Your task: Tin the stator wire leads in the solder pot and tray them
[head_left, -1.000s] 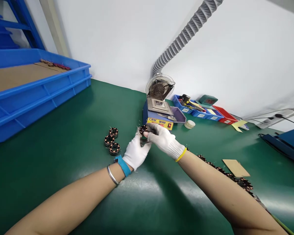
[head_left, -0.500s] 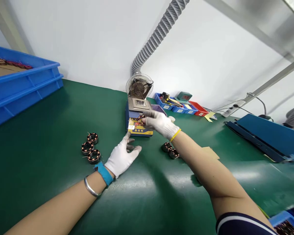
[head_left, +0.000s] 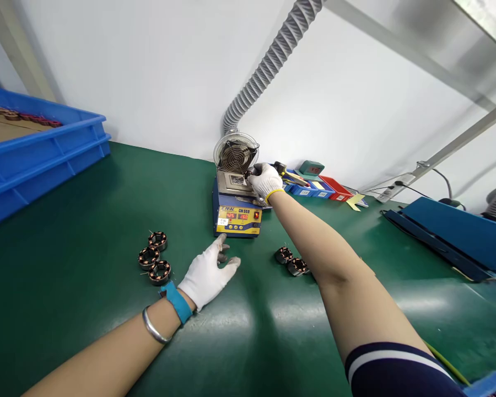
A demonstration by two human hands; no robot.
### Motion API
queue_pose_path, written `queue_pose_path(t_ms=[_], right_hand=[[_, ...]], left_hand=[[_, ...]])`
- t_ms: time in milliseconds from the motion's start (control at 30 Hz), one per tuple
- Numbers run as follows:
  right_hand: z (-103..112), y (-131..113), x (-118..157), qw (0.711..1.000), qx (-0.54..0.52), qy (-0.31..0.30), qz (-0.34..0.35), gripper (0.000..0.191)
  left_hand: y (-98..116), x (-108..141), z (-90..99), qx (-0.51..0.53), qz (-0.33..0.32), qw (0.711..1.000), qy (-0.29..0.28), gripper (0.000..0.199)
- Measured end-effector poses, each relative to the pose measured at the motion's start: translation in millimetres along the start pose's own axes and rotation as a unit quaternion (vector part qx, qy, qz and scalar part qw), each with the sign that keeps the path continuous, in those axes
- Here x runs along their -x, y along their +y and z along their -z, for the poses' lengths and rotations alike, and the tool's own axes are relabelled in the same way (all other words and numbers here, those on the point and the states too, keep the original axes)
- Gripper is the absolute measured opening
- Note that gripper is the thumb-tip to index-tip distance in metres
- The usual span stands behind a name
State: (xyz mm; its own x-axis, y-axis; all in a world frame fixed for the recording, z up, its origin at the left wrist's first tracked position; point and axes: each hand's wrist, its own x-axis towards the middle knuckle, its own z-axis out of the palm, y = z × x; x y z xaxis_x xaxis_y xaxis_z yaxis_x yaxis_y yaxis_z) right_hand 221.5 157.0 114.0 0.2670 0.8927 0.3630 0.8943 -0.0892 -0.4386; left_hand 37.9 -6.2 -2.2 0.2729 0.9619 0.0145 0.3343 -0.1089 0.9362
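Observation:
My right hand [head_left: 265, 180], in a white glove, grips a small wound motor core [head_left: 249, 173] beside the square opening on top of the blue and yellow solder pot [head_left: 238, 218]. A round fan [head_left: 236, 156] stands behind that opening. My left hand [head_left: 210, 272], also gloved, is in front of the machine over the green table, fingers apart and holding nothing. Several wound cores [head_left: 159, 272] sit in a cluster left of my left hand. More cores [head_left: 297, 267] lie to the right, near my right forearm.
A big blue crate [head_left: 45, 160] with cores inside stands at the left. Small blue bins and a red bin [head_left: 335, 189] line the wall behind. A grey duct [head_left: 273, 63] runs above the machine. A blue metal device [head_left: 458, 231] is at the right.
My right hand has moved up and back with the core, from before the machine's front panel to its top. My left hand stays nearly where it was.

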Motion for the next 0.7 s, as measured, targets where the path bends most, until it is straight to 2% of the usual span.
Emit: queue_pose_path(t_ms=[233,467,700], right_hand=[[-4.6,-1.4,2.4,1.000,0.017,-0.018,0.005,0.039],[-2.1,0.1,-4.1,1.000,0.009,0.003,0.007,0.040],[-5.2,0.8,-2.5,1.000,0.012,-0.025,0.001,0.039]], left_hand=[[-0.4,0.0,0.2,-0.011,-0.009,1.000,-0.001,0.068],[-0.8,0.0,0.5,-0.016,-0.014,1.000,0.000,0.067],[-0.4,-0.3,1.2,-0.018,-0.012,1.000,-0.006,0.066]])
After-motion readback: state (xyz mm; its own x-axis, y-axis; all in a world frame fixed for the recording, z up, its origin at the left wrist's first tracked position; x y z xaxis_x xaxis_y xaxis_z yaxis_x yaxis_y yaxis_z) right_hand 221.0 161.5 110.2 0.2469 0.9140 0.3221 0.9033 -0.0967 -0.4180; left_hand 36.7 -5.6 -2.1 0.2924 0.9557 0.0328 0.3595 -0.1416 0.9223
